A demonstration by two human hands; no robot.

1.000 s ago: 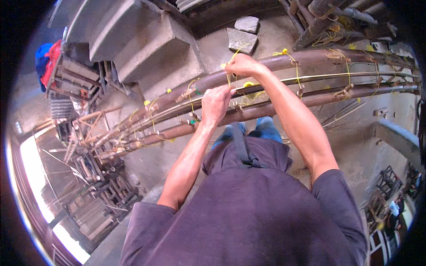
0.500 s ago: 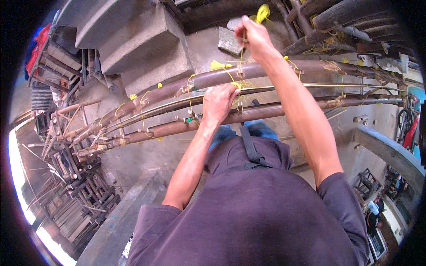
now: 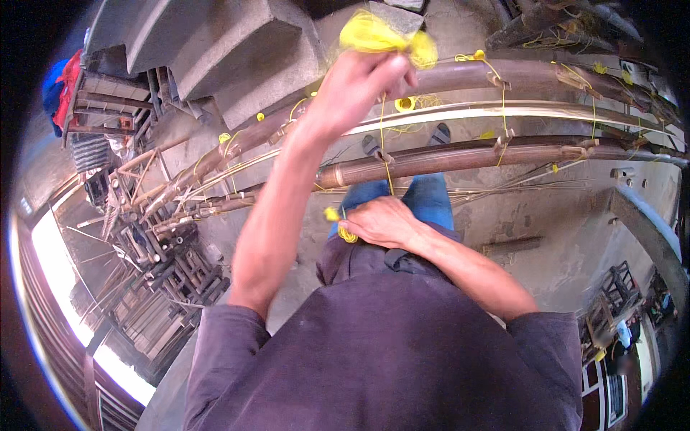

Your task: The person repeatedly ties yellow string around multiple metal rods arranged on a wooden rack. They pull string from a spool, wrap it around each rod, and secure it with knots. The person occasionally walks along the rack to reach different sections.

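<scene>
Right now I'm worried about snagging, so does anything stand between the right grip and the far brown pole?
Yes: the near brown pole and, beyond it, the long pale strip both cross between the right grip and the far brown pole.

White glare from left-side opening [image 3: 61,266]; left hand [image 3: 363,87] blurred; edges bowed, corners black.

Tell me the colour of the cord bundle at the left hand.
The cord bundle at the left hand is bright yellow; the head view shows it best.
</scene>
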